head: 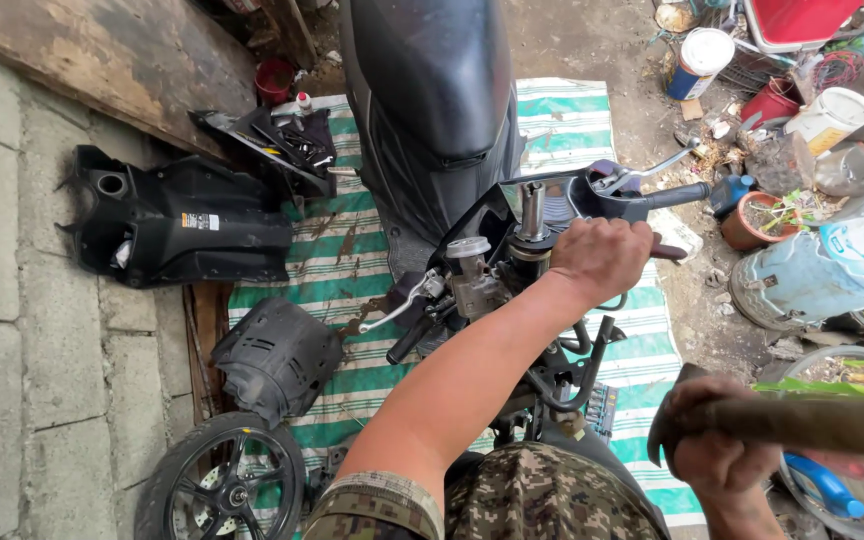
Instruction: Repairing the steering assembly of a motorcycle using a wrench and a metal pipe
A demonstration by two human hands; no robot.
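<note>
Hammering looks to be the step in hand: the left hand (602, 258) grips a tool against the steering stem (532, 215) over the striped mat (572, 120), while the right hand (717, 440) is wrapped around a hammer (802, 420), which calls for a straight blow.

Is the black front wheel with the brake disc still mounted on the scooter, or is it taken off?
Taken off. The black front wheel with the brake disc lies flat on the ground beside the green striped mat, apart from the scooter.
</note>
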